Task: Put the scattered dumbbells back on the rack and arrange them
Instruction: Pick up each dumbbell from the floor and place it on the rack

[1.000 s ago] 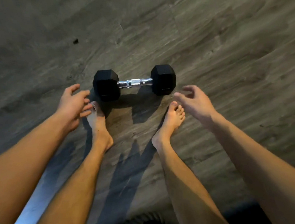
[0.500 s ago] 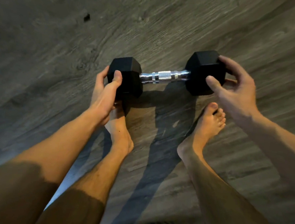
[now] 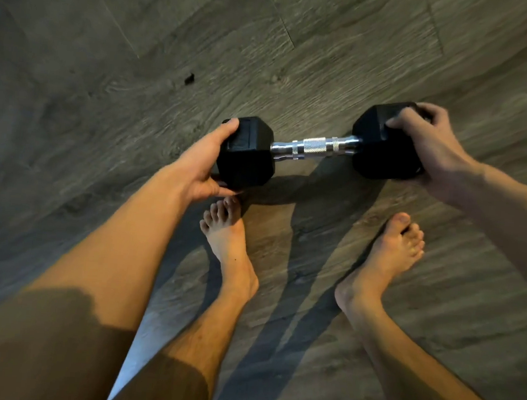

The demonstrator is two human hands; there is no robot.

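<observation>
Black hex dumbbell (image 3: 316, 147) is just beyond the left foot (image 3: 227, 241). Since 0.5 s ago the right hand (image 3: 430, 150) has curled over 1 head; the left hand (image 3: 201, 166) clasps the other.

bare forearms (image 3: 147, 222), bare legs (image 3: 211, 331), bare feet (image 3: 226, 241)
</observation>
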